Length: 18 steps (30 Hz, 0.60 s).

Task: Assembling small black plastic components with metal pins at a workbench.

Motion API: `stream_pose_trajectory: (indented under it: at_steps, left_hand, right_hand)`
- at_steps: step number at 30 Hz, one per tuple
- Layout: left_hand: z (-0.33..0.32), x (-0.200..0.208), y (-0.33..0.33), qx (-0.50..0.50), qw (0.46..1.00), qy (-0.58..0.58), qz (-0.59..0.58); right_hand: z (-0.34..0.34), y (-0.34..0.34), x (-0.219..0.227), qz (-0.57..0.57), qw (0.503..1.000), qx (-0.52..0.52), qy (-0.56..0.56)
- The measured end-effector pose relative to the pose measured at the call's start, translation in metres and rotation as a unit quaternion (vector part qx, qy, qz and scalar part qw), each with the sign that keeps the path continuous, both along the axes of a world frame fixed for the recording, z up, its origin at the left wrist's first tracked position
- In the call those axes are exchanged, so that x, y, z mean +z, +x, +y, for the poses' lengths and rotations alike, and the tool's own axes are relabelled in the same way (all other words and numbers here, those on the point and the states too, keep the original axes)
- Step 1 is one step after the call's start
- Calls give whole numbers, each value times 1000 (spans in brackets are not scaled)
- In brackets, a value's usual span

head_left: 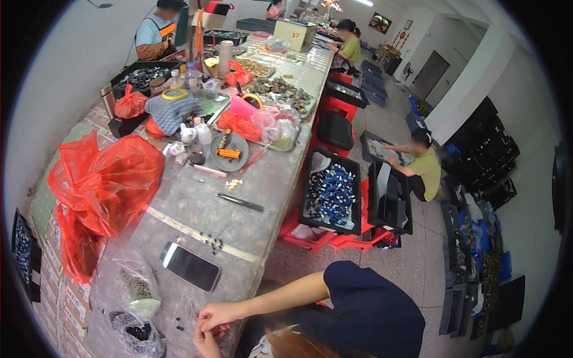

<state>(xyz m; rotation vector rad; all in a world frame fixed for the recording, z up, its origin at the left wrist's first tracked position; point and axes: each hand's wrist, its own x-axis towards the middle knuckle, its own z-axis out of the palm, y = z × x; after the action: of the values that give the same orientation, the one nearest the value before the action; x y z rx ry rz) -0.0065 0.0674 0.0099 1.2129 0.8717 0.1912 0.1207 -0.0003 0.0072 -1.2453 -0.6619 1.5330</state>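
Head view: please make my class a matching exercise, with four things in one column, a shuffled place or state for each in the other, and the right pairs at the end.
Column one
1. Smartphone
2. Large red plastic bag
3. Round grey dish
4. Right hand and left hand

Column two
A. Bearing an orange object
B. Close together, near the lower edge of the picture
C. Crumpled, at the left of the tabletop
D. Lying flat, its dark screen facing up

Right pairs: 1-D, 2-C, 3-A, 4-B
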Motion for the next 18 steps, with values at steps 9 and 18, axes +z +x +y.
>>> stream_pose_trajectory:
  at_steps: [9,18]
  left_hand:
    - [-10,-7,-5,42,997,37,-46]
    - [-27,49,11,100,981,-21,-167]
  right_hand:
    - [-27,-12,3,-220,957,-153,116]
    - [-41,13,33,35,993,-75,89]
